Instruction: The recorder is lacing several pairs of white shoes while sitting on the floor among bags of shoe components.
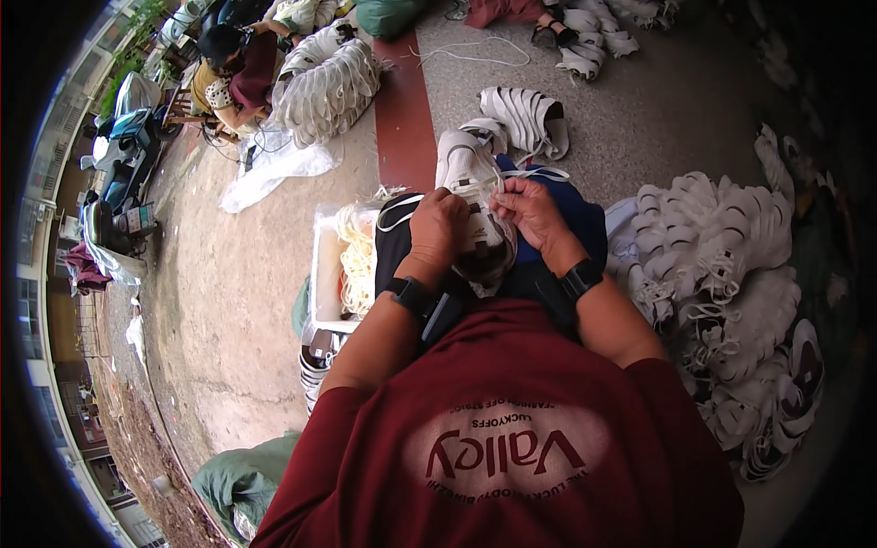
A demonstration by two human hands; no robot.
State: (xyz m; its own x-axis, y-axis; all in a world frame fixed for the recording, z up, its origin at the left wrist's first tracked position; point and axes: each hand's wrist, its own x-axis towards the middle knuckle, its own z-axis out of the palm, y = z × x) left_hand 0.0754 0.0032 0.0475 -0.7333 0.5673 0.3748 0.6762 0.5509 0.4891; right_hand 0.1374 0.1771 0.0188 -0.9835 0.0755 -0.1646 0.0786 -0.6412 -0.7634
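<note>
A white sneaker [465, 157] rests across my lap between my knees, its toe pointing away from me. White shoelace [539, 172] runs through its front and trails out to both sides, over the dark cloth on my legs. My right hand [533, 212] pinches the lace at the shoe's right side, thumb and forefinger together. On the opposite side my left hand [438, 224] is closed with curled fingers at the lace's other end; its fingertips are partly hidden. Both wrists wear black bands.
A white box [322, 274] of cream laces [358, 256] stands by my left leg. Nested shoe uppers [525, 119] lie ahead, and a big heap of uppers [713, 237] sits at right. Another person [251, 78] works at far left near a scooter [128, 164]. A green sack [247, 479] lies lower left.
</note>
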